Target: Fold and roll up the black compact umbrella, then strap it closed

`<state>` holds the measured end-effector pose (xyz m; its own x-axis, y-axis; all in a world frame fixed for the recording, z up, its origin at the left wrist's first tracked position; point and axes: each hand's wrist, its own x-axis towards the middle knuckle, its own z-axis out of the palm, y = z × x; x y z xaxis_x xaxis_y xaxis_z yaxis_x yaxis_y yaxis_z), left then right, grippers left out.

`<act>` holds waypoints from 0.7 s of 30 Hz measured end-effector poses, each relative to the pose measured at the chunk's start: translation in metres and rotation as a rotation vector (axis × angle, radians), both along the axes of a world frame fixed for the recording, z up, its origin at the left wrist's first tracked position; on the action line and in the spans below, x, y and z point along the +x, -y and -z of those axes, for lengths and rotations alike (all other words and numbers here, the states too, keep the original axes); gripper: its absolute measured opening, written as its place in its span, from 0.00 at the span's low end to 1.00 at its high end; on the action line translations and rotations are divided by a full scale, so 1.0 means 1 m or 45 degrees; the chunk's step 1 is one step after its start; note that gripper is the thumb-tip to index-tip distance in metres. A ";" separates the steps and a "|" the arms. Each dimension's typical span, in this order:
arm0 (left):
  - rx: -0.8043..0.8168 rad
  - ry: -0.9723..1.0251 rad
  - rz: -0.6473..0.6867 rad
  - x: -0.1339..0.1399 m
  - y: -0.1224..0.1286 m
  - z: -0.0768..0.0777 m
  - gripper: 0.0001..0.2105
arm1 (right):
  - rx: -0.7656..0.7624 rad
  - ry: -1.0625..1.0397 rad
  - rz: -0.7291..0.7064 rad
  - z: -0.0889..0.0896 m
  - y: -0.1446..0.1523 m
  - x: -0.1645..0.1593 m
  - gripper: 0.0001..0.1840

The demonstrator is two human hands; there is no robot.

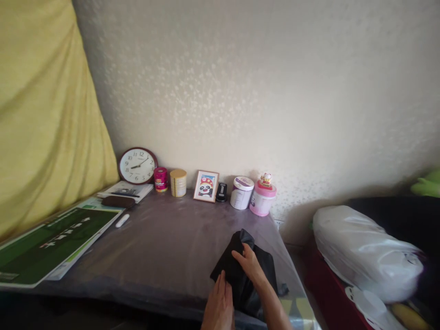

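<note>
A piece of thin black fabric (264,266), folded and creased, lies near the front right corner of the table; I cannot tell what article it is. My left hand (219,299) rests on its left front edge, fingers stretched out and side by side. On the upper middle of the cloth lies my right hand (250,265), its thumb spread away from the forefinger, beside a raised fold. The other fingers of the right hand are mostly hidden. A small dark end of the black fabric sticks out to the right of my right forearm.
Along the wall stand a clock (138,166), a pink can (160,179), a yellow-lidded can (178,183), a panda picture frame (206,186), a white tub (242,193) and a pink jar (263,202). A green board (58,240) lies left. A white plastic bag (364,252) sits right, beyond the table edge.
</note>
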<state>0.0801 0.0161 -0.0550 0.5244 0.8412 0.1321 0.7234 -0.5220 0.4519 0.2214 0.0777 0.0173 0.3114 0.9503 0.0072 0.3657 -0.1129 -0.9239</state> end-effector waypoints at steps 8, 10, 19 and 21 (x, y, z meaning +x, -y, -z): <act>0.329 0.077 -0.081 -0.018 0.008 -0.031 0.18 | -0.123 0.088 -0.225 -0.003 0.000 -0.005 0.26; 0.337 0.124 0.004 -0.011 0.008 -0.048 0.14 | -0.087 0.056 -0.362 -0.006 0.001 -0.007 0.22; 0.095 0.134 0.124 0.000 -0.008 -0.029 0.30 | 0.148 0.326 -0.545 -0.012 0.021 -0.013 0.14; 0.043 0.128 0.148 -0.001 -0.008 -0.022 0.31 | 0.248 0.438 -0.534 -0.011 0.029 -0.013 0.14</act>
